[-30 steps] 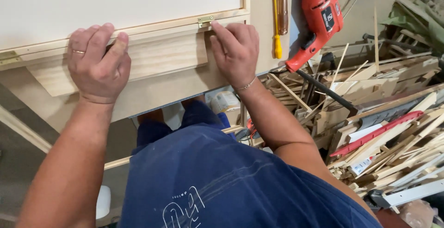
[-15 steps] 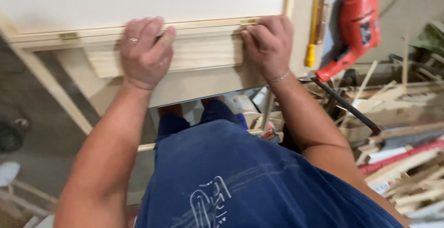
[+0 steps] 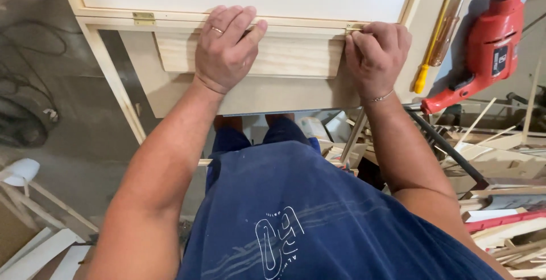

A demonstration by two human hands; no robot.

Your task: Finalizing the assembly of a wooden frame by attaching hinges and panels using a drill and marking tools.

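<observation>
While the left hand (image 3: 226,50) presses flat on the pine block (image 3: 250,55), the right hand (image 3: 375,58) pinches the brass hinge (image 3: 352,28), probably lining it up, so steady fingers needed next.

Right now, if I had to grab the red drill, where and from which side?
Take the red drill by its handle, the narrow part slanting down-left from the body. Come from the lower right, probably: a yellow-handled screwdriver lies close along its left side, and the right hand is beyond that.

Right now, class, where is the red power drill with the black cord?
In the head view, the red power drill lies far right, beside the yellow-handled screwdriver, right of the right hand.
</observation>
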